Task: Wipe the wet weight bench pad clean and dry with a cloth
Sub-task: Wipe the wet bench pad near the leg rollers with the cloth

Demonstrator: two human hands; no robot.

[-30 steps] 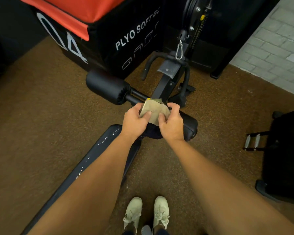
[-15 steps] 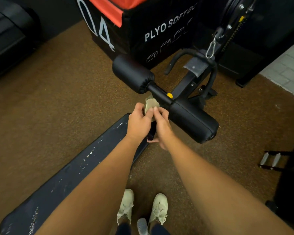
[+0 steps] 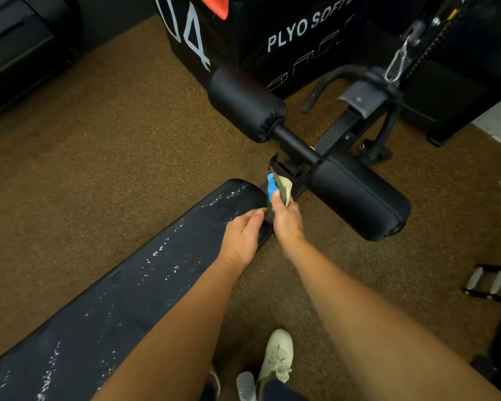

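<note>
Fingers (image 3: 276, 196) of the R hand (image 3: 287, 224) are curled round a folded cloth (image 3: 282, 186), beige w/ a blue patch, thumb pressed on top. The cloth sits just past the far end of the bench pad (image 3: 145, 273), near the black foam roller (image 3: 356, 195). The L hand (image 3: 243, 237) is beside the R, over the pad's far end, fingers loosely bent toward the cloth; can't tell if they pinch anything. The pad is black, dotted w/ water drops along its length. A pale shoe (image 3: 276, 354) stands on the brown floor (image 3: 84, 169).
</note>
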